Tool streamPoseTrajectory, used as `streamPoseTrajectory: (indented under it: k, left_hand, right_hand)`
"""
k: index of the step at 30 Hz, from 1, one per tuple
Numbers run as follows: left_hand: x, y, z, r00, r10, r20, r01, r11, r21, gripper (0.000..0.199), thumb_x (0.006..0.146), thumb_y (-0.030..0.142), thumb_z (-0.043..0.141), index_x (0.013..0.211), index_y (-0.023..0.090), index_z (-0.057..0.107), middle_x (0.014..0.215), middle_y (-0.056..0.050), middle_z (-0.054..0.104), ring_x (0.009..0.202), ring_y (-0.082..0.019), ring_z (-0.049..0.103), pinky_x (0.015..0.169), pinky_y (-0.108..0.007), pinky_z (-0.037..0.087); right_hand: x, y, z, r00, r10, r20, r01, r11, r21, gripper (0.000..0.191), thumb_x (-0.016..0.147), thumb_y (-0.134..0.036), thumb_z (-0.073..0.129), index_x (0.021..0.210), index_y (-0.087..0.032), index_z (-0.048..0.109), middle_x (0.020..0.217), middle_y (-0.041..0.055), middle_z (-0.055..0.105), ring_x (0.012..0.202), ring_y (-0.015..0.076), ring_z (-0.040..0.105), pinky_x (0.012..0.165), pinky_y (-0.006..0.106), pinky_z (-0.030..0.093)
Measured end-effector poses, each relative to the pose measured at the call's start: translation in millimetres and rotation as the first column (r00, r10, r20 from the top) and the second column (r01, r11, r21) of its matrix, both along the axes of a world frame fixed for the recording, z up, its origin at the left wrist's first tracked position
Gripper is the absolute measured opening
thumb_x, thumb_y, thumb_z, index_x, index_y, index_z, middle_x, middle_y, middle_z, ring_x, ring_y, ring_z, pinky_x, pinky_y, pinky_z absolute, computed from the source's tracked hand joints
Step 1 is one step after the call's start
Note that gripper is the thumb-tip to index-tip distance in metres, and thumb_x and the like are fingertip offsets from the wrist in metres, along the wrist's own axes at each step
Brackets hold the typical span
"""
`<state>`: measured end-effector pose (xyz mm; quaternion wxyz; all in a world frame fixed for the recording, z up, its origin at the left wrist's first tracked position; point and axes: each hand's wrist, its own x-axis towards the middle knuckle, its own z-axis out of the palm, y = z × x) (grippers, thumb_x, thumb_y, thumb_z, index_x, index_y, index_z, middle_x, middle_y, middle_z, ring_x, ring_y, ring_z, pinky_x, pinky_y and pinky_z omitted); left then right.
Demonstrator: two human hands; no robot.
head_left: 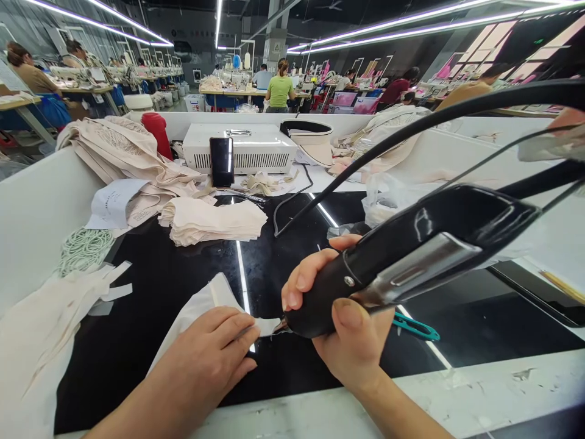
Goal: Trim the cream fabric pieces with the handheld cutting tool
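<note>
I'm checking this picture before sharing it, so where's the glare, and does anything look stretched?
Head view: white streaks, apparently the ceiling lights reflected, cross the black tabletop; head view: the black tool shows glossy highlights; head view: the left white wall looks stretched toward the frame edge.

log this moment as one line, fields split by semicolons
left hand: on white fabric; right hand: gripping black handheld tool; tool tip: at fabric's end; beside right hand: teal item

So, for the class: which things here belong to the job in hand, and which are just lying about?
In the job:
black handheld tool, gripped by the right hand
white cloth, under the left hand
cream cloth stack, perhaps

Probably just lying about:
phone
red bottle
visor
</note>
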<state>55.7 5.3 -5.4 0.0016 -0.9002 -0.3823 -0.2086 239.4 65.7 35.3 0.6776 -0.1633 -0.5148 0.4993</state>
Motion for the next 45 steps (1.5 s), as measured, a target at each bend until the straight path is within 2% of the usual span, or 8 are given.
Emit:
streamPoseTrajectory:
  k: [9,16,19,24,28,31,38,45]
  left_hand:
    - [-23,5,6.9,0.996,0.054,0.072,-0.049,0.997,-0.065,0.029,0.11,0.023,0.044,0.13,0.021,0.065,0.13,-0.007,0.07,0.118,-0.02,0.069,0.104,-0.033,0.059]
    - [-38,10,12.7,1.0,0.008,-0.004,-0.008,0.999,-0.044,0.035,0.103,0.006,0.039,0.115,0.019,0.07,0.112,-0.006,0.076,0.101,-0.017,0.074,0.094,-0.027,0.062]
    - [-30,3,17.7,0.999,0.029,0.032,-0.023,0.987,-0.156,0.028,0.102,0.012,0.044,0.112,0.021,0.069,0.107,-0.005,0.073,0.094,-0.017,0.074,0.087,-0.024,0.063]
    - [-19,4,32.7,0.998,0.057,0.032,-0.036,0.891,-0.453,0.028,0.107,0.022,0.042,0.098,0.026,0.068,0.094,0.001,0.069,0.075,-0.011,0.072,0.071,-0.017,0.06]
    - [-18,27,33.6,0.998,0.067,0.02,-0.057,0.951,-0.305,0.021,0.105,0.018,0.048,0.119,0.025,0.062,0.113,-0.003,0.071,0.102,-0.02,0.074,0.09,-0.033,0.063]
    - [-15,47,27.6,0.999,-0.026,0.038,0.034,0.972,-0.231,0.037,0.098,0.014,0.061,0.132,0.024,0.051,0.131,-0.007,0.068,0.126,-0.024,0.065,0.107,-0.044,0.056]
    - [-10,68,19.3,0.993,-0.102,-0.054,0.075,0.924,-0.376,0.066,0.087,0.022,0.083,0.143,0.026,0.048,0.148,-0.013,0.059,0.149,-0.033,0.044,0.12,-0.063,0.035]
    - [-12,66,17.8,0.992,-0.082,-0.091,0.04,0.921,-0.387,0.052,0.089,0.023,0.08,0.136,0.024,0.056,0.148,-0.013,0.06,0.151,-0.034,0.041,0.119,-0.067,0.034]
  right_hand:
    - [2,10,1.5,0.998,-0.05,0.042,0.05,0.999,-0.007,0.045,0.083,-0.044,0.085,0.115,-0.028,0.059,0.078,-0.0039,0.068,0.055,0.0138,0.063,0.048,0.028,0.054]
    - [10,35,2.1,0.994,-0.104,0.043,0.104,0.994,0.017,0.039,0.084,-0.042,0.084,0.107,-0.025,0.057,0.077,-0.006,0.067,0.054,0.0115,0.061,0.051,0.027,0.053]
    - [7,38,4.1,0.993,-0.113,0.03,0.113,0.994,0.004,0.041,0.083,-0.045,0.083,0.105,-0.025,0.056,0.075,-0.0064,0.066,0.053,0.0113,0.06,0.05,0.026,0.053]
    - [-2,30,6.1,0.998,-0.045,0.045,0.047,0.998,-0.045,0.045,0.079,-0.051,0.084,0.096,-0.025,0.052,0.072,-0.0068,0.062,0.053,0.0113,0.058,0.05,0.026,0.051]
    - [-7,28,3.7,0.997,-0.045,0.058,0.048,0.998,-0.042,0.042,0.079,-0.049,0.084,0.091,-0.025,0.051,0.072,-0.0069,0.06,0.053,0.0109,0.057,0.051,0.026,0.05]
    - [-8,29,0.1,0.995,-0.072,0.066,0.075,0.996,-0.049,0.037,0.082,-0.047,0.08,0.09,-0.026,0.051,0.074,-0.0057,0.059,0.055,0.012,0.056,0.052,0.027,0.051]
    - [-9,30,-4.3,0.99,-0.106,0.089,0.108,0.994,-0.02,0.033,0.082,-0.044,0.079,0.092,-0.026,0.053,0.08,-0.0026,0.057,0.064,0.0145,0.054,0.055,0.029,0.051]
    - [-13,29,-2.5,0.992,-0.098,0.079,0.101,0.995,-0.024,0.035,0.08,-0.045,0.08,0.093,-0.026,0.053,0.08,-0.0017,0.057,0.065,0.0158,0.054,0.056,0.03,0.052]
